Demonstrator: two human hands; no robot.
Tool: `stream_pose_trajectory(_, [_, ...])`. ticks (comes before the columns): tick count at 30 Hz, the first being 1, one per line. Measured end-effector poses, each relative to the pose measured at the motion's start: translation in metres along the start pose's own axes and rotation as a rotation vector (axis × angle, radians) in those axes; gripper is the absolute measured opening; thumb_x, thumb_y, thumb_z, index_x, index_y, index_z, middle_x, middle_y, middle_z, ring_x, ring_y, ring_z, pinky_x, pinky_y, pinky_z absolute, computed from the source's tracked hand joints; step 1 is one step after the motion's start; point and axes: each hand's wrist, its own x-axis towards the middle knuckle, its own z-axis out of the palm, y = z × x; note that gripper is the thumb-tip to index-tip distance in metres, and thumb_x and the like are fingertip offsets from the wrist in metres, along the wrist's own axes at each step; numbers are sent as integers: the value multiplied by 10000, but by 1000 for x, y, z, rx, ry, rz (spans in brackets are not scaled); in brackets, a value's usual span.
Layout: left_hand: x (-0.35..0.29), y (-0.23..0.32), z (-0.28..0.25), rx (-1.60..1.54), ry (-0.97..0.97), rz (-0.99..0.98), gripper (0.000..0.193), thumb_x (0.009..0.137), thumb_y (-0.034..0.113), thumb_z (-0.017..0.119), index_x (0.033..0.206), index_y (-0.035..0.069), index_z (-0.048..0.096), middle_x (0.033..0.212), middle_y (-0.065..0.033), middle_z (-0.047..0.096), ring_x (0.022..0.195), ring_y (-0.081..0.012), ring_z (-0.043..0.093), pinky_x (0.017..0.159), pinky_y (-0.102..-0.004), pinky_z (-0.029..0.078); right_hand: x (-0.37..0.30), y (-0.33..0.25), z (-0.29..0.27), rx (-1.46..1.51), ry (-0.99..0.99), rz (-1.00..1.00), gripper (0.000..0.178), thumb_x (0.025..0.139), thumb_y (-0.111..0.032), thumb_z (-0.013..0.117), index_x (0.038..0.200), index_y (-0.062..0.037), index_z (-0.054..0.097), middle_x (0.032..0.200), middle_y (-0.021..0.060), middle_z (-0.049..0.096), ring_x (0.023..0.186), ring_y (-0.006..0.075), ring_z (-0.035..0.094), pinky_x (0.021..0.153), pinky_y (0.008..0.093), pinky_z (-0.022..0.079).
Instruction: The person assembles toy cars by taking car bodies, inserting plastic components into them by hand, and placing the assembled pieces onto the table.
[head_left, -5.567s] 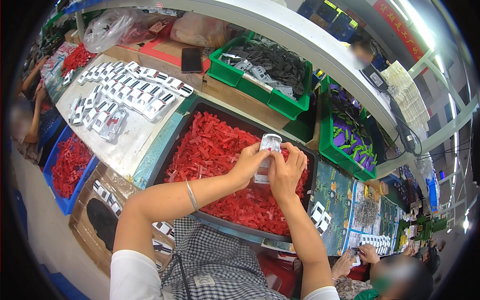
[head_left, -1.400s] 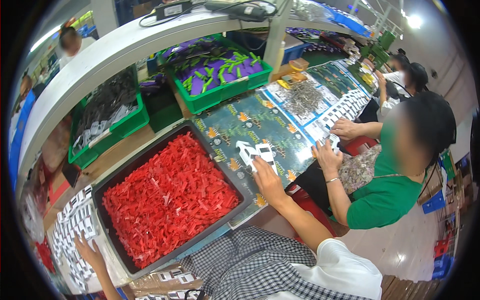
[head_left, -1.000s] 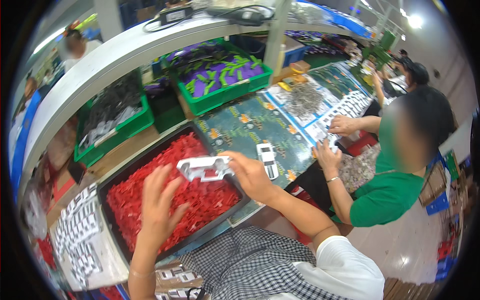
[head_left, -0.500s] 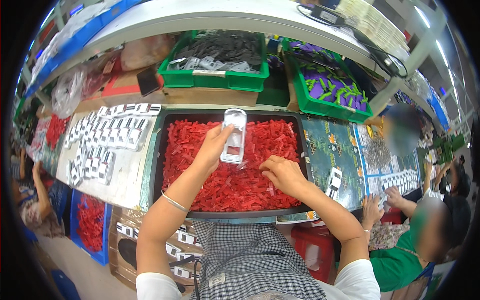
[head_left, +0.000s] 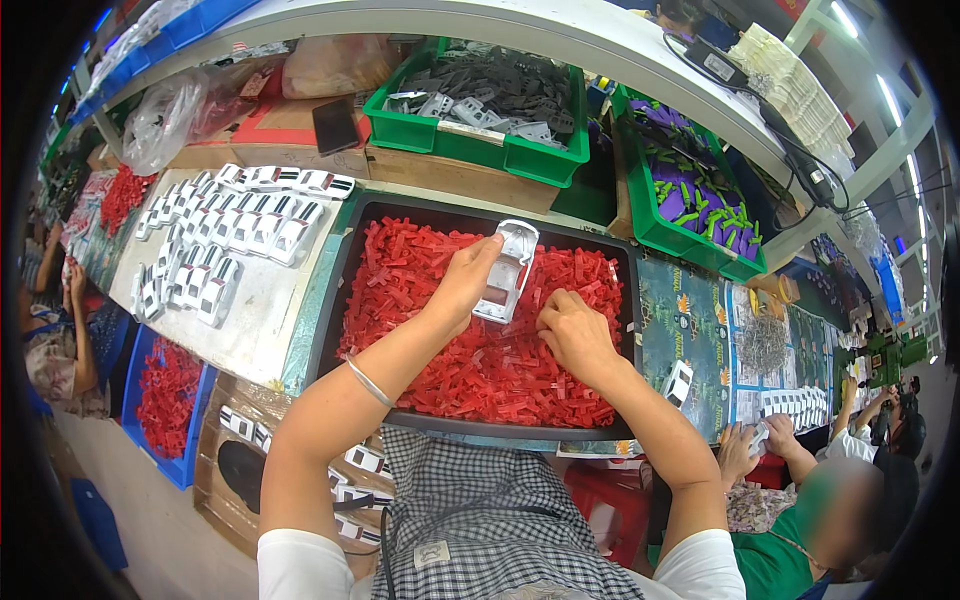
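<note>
My left hand (head_left: 466, 282) is closed on a white toy car body shell (head_left: 517, 243), held upside down so that its hollow inside faces up. Under it lies a black tray (head_left: 345, 290) heaped with small red translucent plastic pieces (head_left: 440, 372). Just right of the shell, my right hand (head_left: 578, 338) is over the red pieces with its fingers curled and pressed together. Its fingertips point down into the heap, and whatever they pinch is hidden. The two hands are a little apart.
White toy cars (head_left: 240, 222) stand in rows on a pale board at left. A single white car (head_left: 677, 383) lies right of the tray. Green bins (head_left: 545, 168) with grey and purple parts stand behind, under a white shelf (head_left: 400, 25). A co-worker (head_left: 790, 510) sits at right.
The whole view has shifted and tilted, so the tray appears farther right. My left hand still holds the car shell; my right hand's fingers have drawn closer together over the red pieces.
</note>
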Motion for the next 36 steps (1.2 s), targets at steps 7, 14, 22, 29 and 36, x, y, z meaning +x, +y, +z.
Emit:
stream_pose_trajectory(7, [3, -5, 1, -31, 0, -74, 346, 990, 347, 455, 1079, 39, 586, 927, -54, 632, 745, -137, 625, 603, -306, 547, -5, 8, 21, -2, 133, -39, 135, 731, -86, 656, 842, -42, 595, 861, 116, 565, 857, 316, 581, 689, 411, 510])
stream_pose_trajectory(14, [5, -7, -1, -44, 23, -54, 337, 987, 347, 465, 1064, 41, 584, 915, -50, 629, 760, -131, 626, 603, -299, 546, 8, -6, -14, 207, 424, 100, 66, 855, -96, 633, 877, -55, 585, 779, 113, 657, 637, 281, 648, 547, 369, 502])
stream_pose_trajectory(22, [7, -20, 0, -8, 36, -58, 334, 994, 291, 450, 1068, -2, 591, 956, -73, 632, 829, -140, 602, 738, -297, 484, 48, -26, 16, -84, 321, 22, 139, 829, -180, 621, 817, -58, 554, 716, 107, 612, 610, 269, 635, 511, 374, 507])
stream_pose_trajectory(29, [9, -18, -5, -13, -7, -61, 368, 996, 316, 448, 1058, -14, 597, 958, -85, 640, 848, -141, 585, 752, -302, 475, 34, -25, -1, 341, 309, -22, 185, 799, -168, 695, 946, -64, 654, 779, 105, 656, 614, 283, 634, 567, 379, 506])
stream_pose_trajectory(36, [8, -16, -1, 43, -23, 31, 370, 996, 328, 455, 1053, -11, 593, 918, -73, 627, 851, -126, 580, 705, -291, 490, 39, -20, -4, 7, 350, -177, 191, 712, -42, 690, 895, -91, 665, 876, 42, 594, 815, 231, 566, 604, 355, 497])
